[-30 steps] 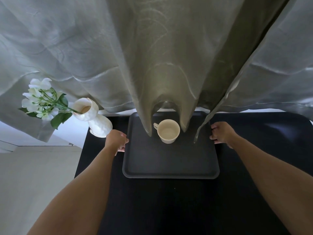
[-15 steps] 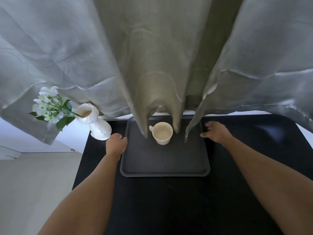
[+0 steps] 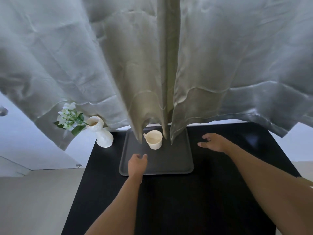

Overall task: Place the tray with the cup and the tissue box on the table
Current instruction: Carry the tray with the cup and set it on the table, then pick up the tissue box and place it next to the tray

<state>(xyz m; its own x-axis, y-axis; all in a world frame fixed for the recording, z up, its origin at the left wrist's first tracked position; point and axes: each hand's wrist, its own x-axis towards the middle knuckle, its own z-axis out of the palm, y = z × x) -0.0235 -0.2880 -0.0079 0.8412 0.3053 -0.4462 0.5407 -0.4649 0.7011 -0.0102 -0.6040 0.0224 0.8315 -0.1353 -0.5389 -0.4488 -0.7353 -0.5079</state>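
A dark grey tray [image 3: 176, 160] lies flat on the black table [image 3: 194, 200], near its far edge. A cream cup [image 3: 154, 139] stands upright on the tray's far half, handle to the left. My left hand [image 3: 136, 164] hovers over the tray's front left part with fingers apart, holding nothing. My right hand [image 3: 213, 142] is to the right of the tray, off its rim, fingers spread over the table. No tissue box is in view.
Grey curtains [image 3: 152, 65] hang over the table's far edge, and their folds reach down onto the tray's back. A white vase [image 3: 101, 133] with white flowers [image 3: 68, 118] stands at the table's far left corner. Pale floor lies left of the table.
Both hands have let go of the tray's side rims. The left hand moved in over the tray, the right hand moved away to the right. The tray rests on the table.
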